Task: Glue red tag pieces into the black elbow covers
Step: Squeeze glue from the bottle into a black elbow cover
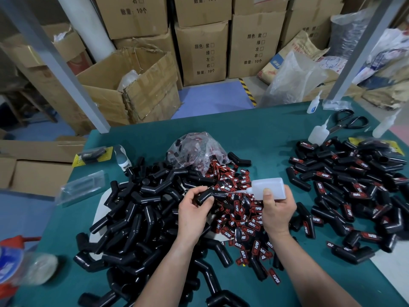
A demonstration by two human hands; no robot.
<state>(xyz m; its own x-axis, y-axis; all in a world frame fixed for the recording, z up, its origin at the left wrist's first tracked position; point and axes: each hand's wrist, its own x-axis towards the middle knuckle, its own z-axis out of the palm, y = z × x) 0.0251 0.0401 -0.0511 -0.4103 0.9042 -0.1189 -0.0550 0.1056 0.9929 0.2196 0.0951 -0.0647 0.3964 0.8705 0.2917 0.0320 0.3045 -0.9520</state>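
Note:
My left hand (194,210) grips a black elbow cover (204,196) above the middle of the green table. My right hand (277,210) holds a white glue bottle (269,187) on its side, its thin nozzle pointing left at the cover. Under both hands lies a heap of red tag pieces (241,220) printed TAPER. Bare black covers (137,209) are piled on the left. Covers that carry red tags (354,191) are piled on the right.
A clear bag of tags (194,149) sits behind the heap. Spare glue bottles (318,134) and black scissors (349,121) lie at the back right. A plastic bottle (24,264) lies at the left edge. Cardboard boxes (201,52) stand behind the table (254,134).

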